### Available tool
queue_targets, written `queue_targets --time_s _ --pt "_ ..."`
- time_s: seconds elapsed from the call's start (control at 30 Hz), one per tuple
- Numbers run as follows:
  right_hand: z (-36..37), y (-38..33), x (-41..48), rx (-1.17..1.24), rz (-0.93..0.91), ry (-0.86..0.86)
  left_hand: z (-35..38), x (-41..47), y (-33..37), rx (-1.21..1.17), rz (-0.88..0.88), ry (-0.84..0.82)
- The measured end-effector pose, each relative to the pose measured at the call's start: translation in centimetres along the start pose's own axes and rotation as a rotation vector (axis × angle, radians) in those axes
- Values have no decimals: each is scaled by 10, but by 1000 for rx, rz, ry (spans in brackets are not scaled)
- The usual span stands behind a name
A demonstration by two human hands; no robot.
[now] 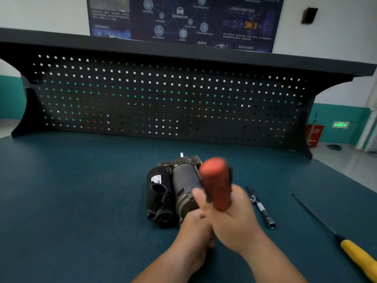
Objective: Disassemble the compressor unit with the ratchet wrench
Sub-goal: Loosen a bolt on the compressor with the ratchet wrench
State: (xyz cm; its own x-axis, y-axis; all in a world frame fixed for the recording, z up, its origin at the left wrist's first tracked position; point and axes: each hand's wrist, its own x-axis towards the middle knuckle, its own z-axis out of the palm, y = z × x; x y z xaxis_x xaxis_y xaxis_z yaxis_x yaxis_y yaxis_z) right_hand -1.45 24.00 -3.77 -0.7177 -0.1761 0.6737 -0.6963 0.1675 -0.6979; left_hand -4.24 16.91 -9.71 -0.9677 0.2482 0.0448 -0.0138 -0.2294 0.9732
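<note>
The right hand (232, 217) is clenching the wrench (216, 182) handle; the left hand (193, 223) is half hidden, can't tell its grip. The compressor (173, 190) is probably heavy, rigid and roll-prone; brace its cylinder.

Pretty standard workshop corner. The workbench (81, 190) has a dark teal mat on top, and a black pegboard (163, 99) full of square holes stands at the back with a flat black shelf (183, 52) across its top. The wall (336, 37) behind is white up high with a teal band (12, 94) lower down. A dark blue poster (183, 19) with diagrams hangs on it, plus a small dark box (309, 15). Off right there's a glowing green exit sign (340, 125), something red (315, 132) and pale grey floor (346, 160). The lighting is dim and even.
</note>
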Motion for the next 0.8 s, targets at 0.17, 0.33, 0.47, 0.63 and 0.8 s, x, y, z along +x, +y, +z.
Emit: queue_targets --time_s 0.17,0.33,0.47,0.63,0.8 --pt "-13 -2 11 500 231 482 -1 -2 4 -147 -75 -10" --pt "-43 19 22 1173 585 891 4 -3 9 -287 -115 -9" --pt "-30 14 20 834 390 764 -1 -3 5 -196 -122 18" --pt "-6 0 6 219 113 229 -1 1 -2 -35 -43 36" --pt "2 -6 5 213 162 337 -2 -1 2 -92 -25 14"
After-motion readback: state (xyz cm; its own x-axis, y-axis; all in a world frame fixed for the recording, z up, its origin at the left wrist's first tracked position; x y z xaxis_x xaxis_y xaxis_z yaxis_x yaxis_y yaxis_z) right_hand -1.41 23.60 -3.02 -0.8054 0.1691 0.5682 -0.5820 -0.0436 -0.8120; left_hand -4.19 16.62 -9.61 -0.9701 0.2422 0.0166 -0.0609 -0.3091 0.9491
